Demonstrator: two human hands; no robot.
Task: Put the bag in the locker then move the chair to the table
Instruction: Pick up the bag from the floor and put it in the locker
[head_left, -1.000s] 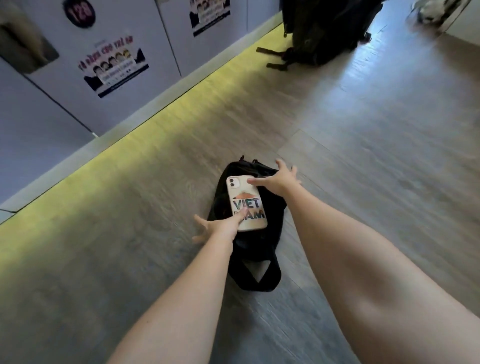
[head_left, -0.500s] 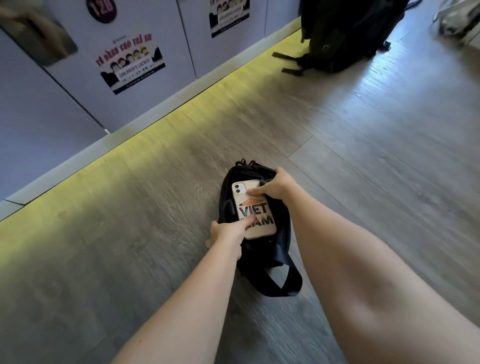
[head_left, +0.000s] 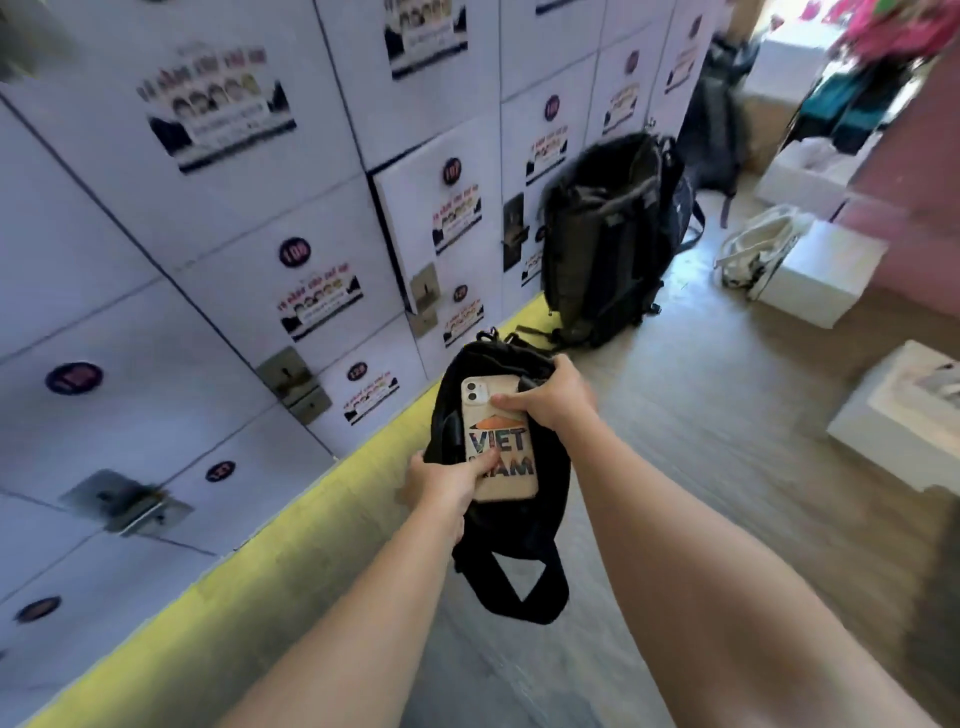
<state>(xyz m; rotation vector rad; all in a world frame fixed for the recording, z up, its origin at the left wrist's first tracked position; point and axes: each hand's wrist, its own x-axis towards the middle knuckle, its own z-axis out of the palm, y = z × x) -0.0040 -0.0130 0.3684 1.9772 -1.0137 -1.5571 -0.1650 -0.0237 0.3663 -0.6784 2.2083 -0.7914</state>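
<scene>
A small black bag (head_left: 545, 488) hangs in the air in front of me, its strap loop dangling below. A phone (head_left: 501, 441) in a cream case marked VIET NAM lies flat against the bag's front. My left hand (head_left: 441, 480) grips the bag's lower left side with the thumb pressed on the phone. My right hand (head_left: 553, 397) holds the bag's upper right edge, its thumb on the phone's top. White numbered lockers (head_left: 249, 291) fill the left side, all doors closed as far as I can see. No chair or table is visible.
A large black backpack (head_left: 613, 234) stands on the wooden floor against the lockers ahead. White boxes (head_left: 821, 280) and a white tote bag (head_left: 753, 249) sit to the right. A yellow strip (head_left: 311, 499) runs along the locker base.
Both hands closed on the bag and phone and lifted them off the floor. My view rose from the floor to the locker wall.
</scene>
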